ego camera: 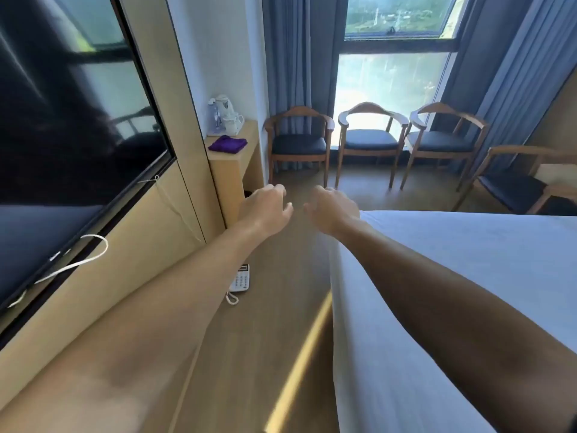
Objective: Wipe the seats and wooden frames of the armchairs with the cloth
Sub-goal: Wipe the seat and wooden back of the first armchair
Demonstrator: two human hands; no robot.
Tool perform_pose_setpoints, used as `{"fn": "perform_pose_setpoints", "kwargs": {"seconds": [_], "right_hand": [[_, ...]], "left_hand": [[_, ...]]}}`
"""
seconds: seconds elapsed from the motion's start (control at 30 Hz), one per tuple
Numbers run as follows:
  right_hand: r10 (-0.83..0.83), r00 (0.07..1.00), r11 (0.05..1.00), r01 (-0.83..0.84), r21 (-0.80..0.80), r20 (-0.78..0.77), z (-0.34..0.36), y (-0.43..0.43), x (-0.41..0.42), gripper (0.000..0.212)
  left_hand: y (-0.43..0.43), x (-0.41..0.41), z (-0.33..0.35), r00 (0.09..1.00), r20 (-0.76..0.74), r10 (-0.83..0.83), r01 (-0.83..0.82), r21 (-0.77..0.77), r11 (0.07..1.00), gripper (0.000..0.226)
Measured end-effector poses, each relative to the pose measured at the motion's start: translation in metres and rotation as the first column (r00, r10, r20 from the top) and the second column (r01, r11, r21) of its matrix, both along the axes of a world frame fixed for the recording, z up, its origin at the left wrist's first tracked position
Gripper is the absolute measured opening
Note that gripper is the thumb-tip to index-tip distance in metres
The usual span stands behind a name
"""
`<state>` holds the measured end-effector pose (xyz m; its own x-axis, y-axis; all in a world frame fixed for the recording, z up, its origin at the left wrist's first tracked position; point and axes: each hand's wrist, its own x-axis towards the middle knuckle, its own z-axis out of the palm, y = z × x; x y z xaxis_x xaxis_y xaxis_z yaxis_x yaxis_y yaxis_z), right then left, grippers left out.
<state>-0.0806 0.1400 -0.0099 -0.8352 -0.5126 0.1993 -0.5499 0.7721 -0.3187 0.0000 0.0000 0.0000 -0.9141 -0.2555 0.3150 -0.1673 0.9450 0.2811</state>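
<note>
1. A large black wall-mounted television screen (62, 120) is filling the left side, with a loose white cable (78, 264) hanging below it.
2. A folded purple cloth (227, 144) is lying on a pale wooden side table (231, 170) beside a white electric kettle (222, 104); nobody is touching it.
3. The left hand (265, 210) is reaching forward, fingers loosely curled and holding nothing.
4. The right hand (334, 209) is hovering just beside it, likewise half-open and holding nothing, above the corner of a white-sheeted bed (468, 276).
5. Four wooden-framed armchairs with dark padded seats are waiting: one by the blue curtain (298, 142), two before the window (371, 139) (443, 142) and one at the far right (515, 185).
6. The cloth seems yet to be fetched; walking straight to the chairs would likely be skipping it, and a careless grab is risking knocking the kettle.
</note>
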Motion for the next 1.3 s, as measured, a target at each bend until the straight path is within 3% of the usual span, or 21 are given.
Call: {"fn": "perform_pose_setpoints", "kwargs": {"seconds": [0.47,0.7,1.03,1.3], "right_hand": [[-0.064,0.995,0.995,0.07,-0.072,0.075,-0.059,-0.113,-0.104,0.041],[-0.065,0.995,0.994,0.071,-0.078,0.079,-0.075,-0.171,-0.181,0.036],[0.005,0.997,1.0,-0.005,-0.01,0.08,-0.109,-0.258,-0.377,0.038],[0.117,0.989,0.99,-0.123,0.062,0.094,-0.104,-0.349,-0.541,0.034]], "left_hand": [[-0.129,-0.111,-0.068,1.0,0.015,-0.009,0.009,0.02,1.0,0.035],[-0.186,-0.189,-0.09,0.997,0.079,-0.013,0.008,0.065,0.998,0.036],[-0.262,-0.381,-0.119,0.994,0.099,0.046,-0.055,0.084,0.995,0.033],[-0.344,-0.526,-0.124,0.966,0.154,0.208,-0.229,0.134,0.964,0.033]]}}
